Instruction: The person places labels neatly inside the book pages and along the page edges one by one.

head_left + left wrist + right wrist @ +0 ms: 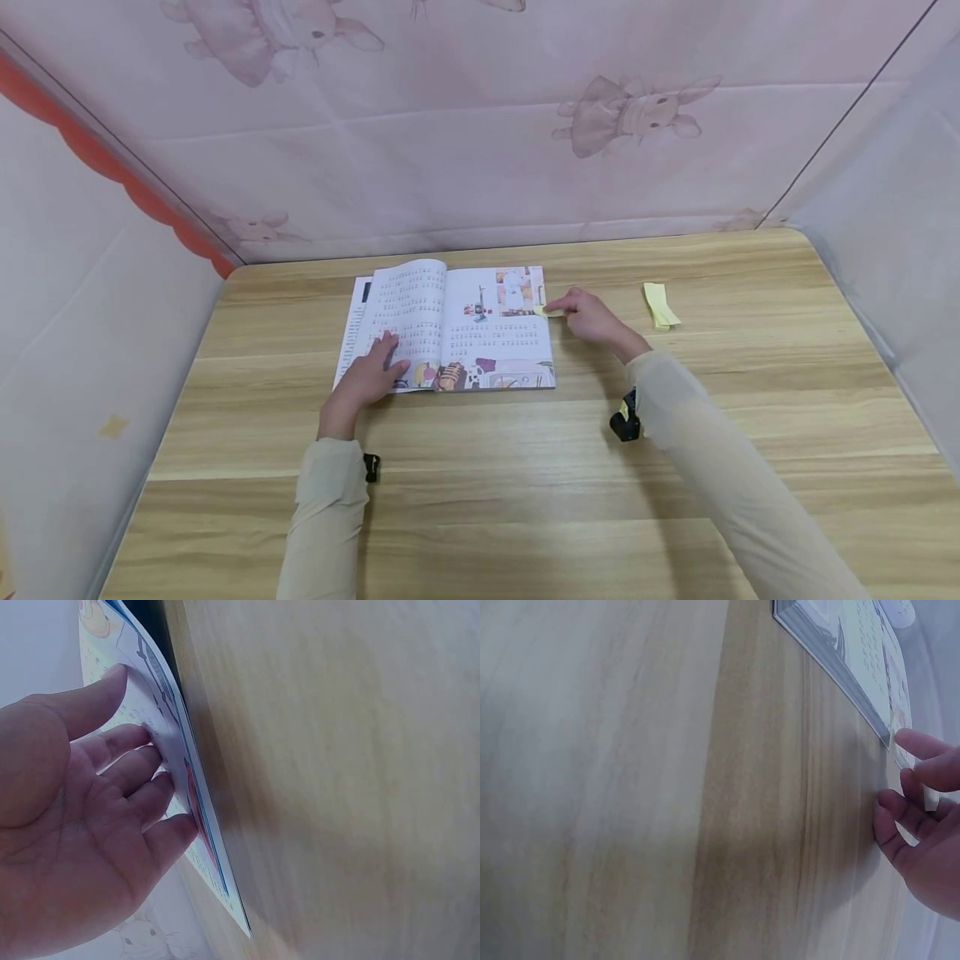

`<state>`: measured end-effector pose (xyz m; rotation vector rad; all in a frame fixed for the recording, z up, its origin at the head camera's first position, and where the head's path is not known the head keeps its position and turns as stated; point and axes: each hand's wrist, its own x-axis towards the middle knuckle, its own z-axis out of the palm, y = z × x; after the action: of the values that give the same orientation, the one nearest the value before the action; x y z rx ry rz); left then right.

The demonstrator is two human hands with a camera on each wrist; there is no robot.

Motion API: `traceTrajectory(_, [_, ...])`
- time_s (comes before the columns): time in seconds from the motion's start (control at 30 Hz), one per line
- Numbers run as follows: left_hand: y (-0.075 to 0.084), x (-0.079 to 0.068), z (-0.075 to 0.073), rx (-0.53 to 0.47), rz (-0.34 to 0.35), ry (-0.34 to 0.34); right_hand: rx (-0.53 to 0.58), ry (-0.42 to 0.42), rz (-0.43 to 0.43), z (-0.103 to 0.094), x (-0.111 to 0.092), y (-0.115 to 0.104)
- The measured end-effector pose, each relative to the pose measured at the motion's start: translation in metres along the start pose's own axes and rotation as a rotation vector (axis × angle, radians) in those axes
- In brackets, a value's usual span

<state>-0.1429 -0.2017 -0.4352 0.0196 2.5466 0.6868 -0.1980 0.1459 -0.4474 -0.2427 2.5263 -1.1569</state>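
An open illustrated book (pixel 498 340) lies on the table, its left page bulging up near the spine. My left hand (pixel 366 379) rests on the lower part of that left page, fingers spread and relaxed; the left wrist view shows the fingertips (pixel 154 796) on the paper. At the right page's outer edge, my right hand (pixel 594 320) pinches a small yellow sticky note (pixel 553 313) between thumb and forefinger. One end of the note overlaps the page beside the picture. In the right wrist view the fingertips (pixel 909 739) are right at the book's edge.
More yellow sticky notes (pixel 660 305) lie on the wooden table (pixel 487 492), right of the right hand. Pale fabric with rabbit prints (pixel 450 167) hangs behind the table, and light panels stand at both sides. A dark wrist camera (pixel 625 419) sits under the right sleeve.
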Motion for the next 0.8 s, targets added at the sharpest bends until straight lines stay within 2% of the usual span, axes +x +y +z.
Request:
traceTrajectory(0.17, [0.0, 0.001, 0.0, 0.003, 0.001, 0.001, -0.048, 0.004, -0.017, -0.003, -0.003, -0.003])
traceTrajectory(0.33, [0.0, 0.0, 0.0, 0.01, -0.001, 0.0, -0.117, 0.054, -0.059, -0.009, -0.005, -0.005])
traceTrajectory(0.6, [0.0, -0.001, -0.001, 0.01, -0.002, -0.008, 0.019, 0.119, -0.142, -0.01, -0.006, -0.014])
traceTrajectory(0.8, [0.0, 0.0, -0.001, 0.005, -0.001, -0.007, 0.012, 0.077, -0.184, -0.003, -0.001, -0.014])
